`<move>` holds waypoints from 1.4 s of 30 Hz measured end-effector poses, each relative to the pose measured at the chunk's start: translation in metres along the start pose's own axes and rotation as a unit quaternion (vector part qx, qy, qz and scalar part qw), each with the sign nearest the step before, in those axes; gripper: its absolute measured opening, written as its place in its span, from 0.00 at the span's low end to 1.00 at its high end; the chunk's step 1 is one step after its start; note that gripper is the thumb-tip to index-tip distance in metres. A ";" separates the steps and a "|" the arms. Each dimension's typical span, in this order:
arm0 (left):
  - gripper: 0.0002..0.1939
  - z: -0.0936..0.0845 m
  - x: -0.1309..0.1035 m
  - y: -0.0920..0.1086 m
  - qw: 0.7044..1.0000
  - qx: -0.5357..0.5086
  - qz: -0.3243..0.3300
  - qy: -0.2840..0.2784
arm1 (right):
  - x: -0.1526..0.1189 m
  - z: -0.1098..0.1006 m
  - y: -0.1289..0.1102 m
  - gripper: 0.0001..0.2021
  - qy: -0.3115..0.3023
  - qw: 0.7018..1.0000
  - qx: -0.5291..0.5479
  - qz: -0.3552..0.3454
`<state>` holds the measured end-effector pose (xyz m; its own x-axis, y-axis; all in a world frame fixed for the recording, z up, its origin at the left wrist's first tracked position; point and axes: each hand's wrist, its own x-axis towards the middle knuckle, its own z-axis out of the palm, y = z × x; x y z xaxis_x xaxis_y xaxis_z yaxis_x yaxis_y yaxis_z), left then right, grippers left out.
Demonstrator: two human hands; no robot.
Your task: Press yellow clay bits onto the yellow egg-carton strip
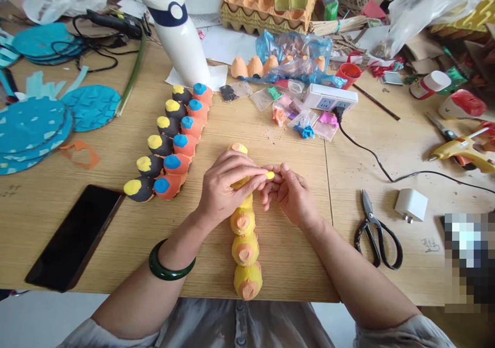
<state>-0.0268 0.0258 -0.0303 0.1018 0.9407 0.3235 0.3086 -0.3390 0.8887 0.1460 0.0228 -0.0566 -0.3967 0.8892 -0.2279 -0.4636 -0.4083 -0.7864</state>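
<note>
My left hand is closed, its thumb and fingertips pinching a small piece of yellow clay. Palm up, my right hand has its thumb apart from loosely curled fingers, and its fingertips are right beside the clay. Beneath my hands runs a row of yellow-covered egg-carton cups with bare orange tips; my left hand hides its middle part. To the left stand a black row of cups with yellow tips and an orange row of cups with blue tips.
A black phone lies left, scissors and a white plug adapter right. Behind are a white bottle, clay packets and a power strip, its cord crossing rightward to the table edge near a yellow glue gun.
</note>
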 end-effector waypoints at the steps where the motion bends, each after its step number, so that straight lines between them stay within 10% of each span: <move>1: 0.04 0.000 -0.001 0.000 1.000 0.002 -0.004 0.013 | 0.001 -0.001 -0.001 0.25 0.002 1.000 0.016 0.009; 8: 0.05 -0.008 -0.006 -0.005 0.993 -0.002 -0.048 0.104 | 0.001 -0.001 -0.007 0.35 0.000 0.996 0.073 0.052; 15: 0.08 0.001 -0.006 0.010 0.992 0.057 0.050 0.097 | -0.003 0.002 -0.002 0.35 -0.044 0.999 0.027 0.011; 21: 0.06 0.020 -0.017 0.014 0.989 0.043 0.130 0.056 | -0.014 0.007 0.006 0.31 0.049 0.984 -0.147 -0.088; 26: 0.05 0.025 -0.024 0.014 0.996 0.028 0.086 0.018 | -0.016 0.008 0.006 0.31 0.090 0.958 -0.252 -0.106; 33: 0.06 0.016 -0.017 0.008 0.997 -0.048 -0.043 0.050 | -0.003 0.002 -0.001 0.37 0.019 1.000 -0.018 0.003; 42: 0.07 0.014 -0.016 0.007 0.994 -0.064 -0.079 0.034 | -0.013 0.011 0.004 0.15 0.054 0.980 -0.126 -0.146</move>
<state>-0.0127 0.0088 -0.0338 -0.0035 0.9810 0.1939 0.1920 -0.1897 0.9629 0.1407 0.0073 -0.0504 -0.1830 0.9829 -0.0212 -0.3294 -0.0816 -0.9407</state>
